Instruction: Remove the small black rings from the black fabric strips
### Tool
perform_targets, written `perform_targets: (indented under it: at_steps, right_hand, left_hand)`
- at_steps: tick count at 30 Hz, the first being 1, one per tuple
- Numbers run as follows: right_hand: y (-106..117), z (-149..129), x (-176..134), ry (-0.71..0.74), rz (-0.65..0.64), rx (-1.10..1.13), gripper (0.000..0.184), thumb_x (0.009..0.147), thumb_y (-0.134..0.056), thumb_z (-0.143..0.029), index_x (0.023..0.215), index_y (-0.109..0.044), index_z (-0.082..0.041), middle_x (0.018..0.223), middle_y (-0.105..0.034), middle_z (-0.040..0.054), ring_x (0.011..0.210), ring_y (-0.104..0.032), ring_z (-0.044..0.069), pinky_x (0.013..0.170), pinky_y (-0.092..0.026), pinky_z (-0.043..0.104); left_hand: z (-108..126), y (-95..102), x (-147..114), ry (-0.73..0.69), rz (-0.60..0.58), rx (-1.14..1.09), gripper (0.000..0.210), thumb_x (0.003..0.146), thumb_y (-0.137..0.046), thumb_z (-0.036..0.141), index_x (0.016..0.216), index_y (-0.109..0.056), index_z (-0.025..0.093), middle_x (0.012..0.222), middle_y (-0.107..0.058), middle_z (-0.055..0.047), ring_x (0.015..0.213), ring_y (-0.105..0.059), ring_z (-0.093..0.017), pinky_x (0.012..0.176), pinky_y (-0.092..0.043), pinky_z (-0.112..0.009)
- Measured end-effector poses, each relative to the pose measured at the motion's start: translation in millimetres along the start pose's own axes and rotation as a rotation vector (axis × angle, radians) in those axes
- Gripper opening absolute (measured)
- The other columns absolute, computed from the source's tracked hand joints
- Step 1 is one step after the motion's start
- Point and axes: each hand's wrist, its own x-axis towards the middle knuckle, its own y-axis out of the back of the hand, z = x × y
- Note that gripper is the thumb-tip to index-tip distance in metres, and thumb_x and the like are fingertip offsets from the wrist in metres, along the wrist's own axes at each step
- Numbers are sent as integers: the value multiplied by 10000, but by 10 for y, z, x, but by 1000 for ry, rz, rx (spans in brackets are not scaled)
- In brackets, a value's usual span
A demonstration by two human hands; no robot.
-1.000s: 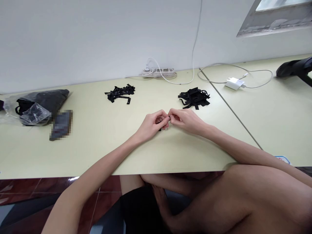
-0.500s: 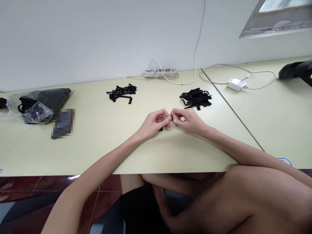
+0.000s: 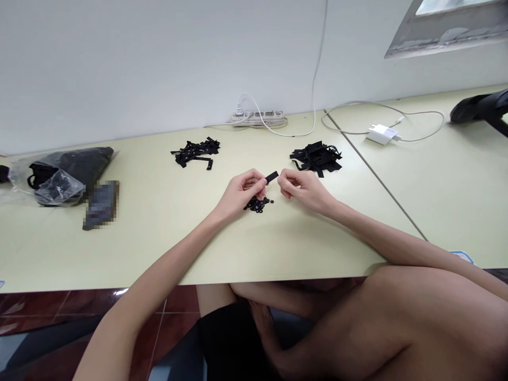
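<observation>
My left hand pinches a short black fabric strip between thumb and fingers, its free end pointing up to the right. Just right of the strip's end is my right hand, its fingertips closed together; whether anything small sits in them I cannot make out. Under my left fingers lies a heap of small black rings, partly covered by the hand. Beyond my right hand is a pile of black strips, and a looser pile of strips lies farther left.
On the left are a clear plastic bag with black material and a blurred dark object. A power strip stands against the wall. A white charger with its cable lies to the right, past the table seam.
My hands have moved apart. The strip now shows sticking out of my left hand, and the small rings beneath have come into view. The camera view has shifted slightly.
</observation>
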Motion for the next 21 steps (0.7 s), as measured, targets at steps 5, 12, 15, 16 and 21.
perform_targets:
  at_steps: [5,12,15,16,21]
  right_hand:
    - [-22,33,-9,111,-108,-45,165,1058,-596,-289,972,-728,-241,796,-707,3,713,-595,176,699,-466,312]
    - [-20,85,-19,175,-166,-125,199,1075,-612,-297,1112,-797,-232,952,-801,39,790,-650,189,771,-502,331]
    - [-17,81,-18,133,-134,-115,207,1081,-641,-350,1093,-807,-226,923,-794,37,779,-639,186,764,-499,331]
    - [-18,77,-18,121,-131,-117,219,1086,-635,-356,1102,-810,-225,916,-794,38,772,-636,185,756,-496,330]
    - [-20,80,-21,119,-138,-137,263,1098,-567,-300,1161,-814,-235,1016,-838,54,804,-668,192,774,-496,340]
  left_hand:
    - [3,54,34,-10,47,17,382,1019,-779,562,952,-674,201,797,-698,-17,741,-650,-161,783,-555,-331]
    - [-7,58,36,-20,36,25,393,1022,-771,576,957,-668,203,800,-702,-17,736,-656,-160,779,-558,-332]
    - [-8,53,33,-25,26,31,395,1032,-767,577,965,-672,199,804,-707,-19,734,-657,-156,769,-556,-324]
    - [-8,51,32,-27,22,34,397,1034,-766,578,966,-674,199,804,-709,-19,733,-657,-155,766,-556,-321]
    - [-7,55,28,-32,23,45,389,1045,-760,571,970,-673,200,809,-716,-20,737,-663,-156,763,-562,-316]
